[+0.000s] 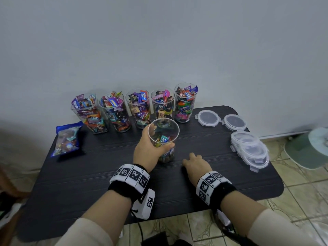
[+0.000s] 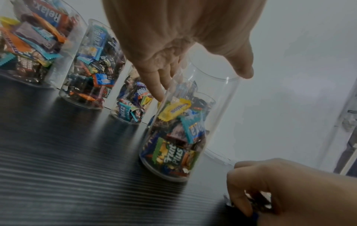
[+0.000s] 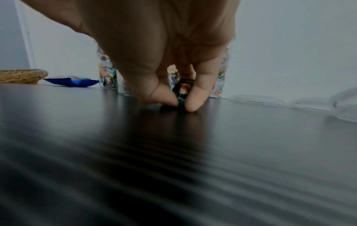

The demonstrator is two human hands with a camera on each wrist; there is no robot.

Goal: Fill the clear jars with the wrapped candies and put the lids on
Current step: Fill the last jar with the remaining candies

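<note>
A clear jar [image 1: 164,137], about half full of wrapped candies [image 2: 173,137], stands on the black table [image 1: 106,174]. My left hand [image 1: 150,148] grips it near the rim, thumb on the front side. Just right of the jar my right hand [image 1: 195,162] rests low on the table, thumb and forefinger pinching a dark wrapped candy [image 3: 182,94] against the tabletop. Several full, lidless jars [image 1: 138,107] line the back edge. Clear round lids [image 1: 207,118] lie at the right, some in a stack [image 1: 252,150].
A blue candy bag [image 1: 66,139] lies at the table's left side. A woven basket [image 3: 21,75] sits beyond it. A tiled floor [image 1: 292,192] surrounds the table, with a pale green object [image 1: 308,148] at the right. The wall stands right behind the jars.
</note>
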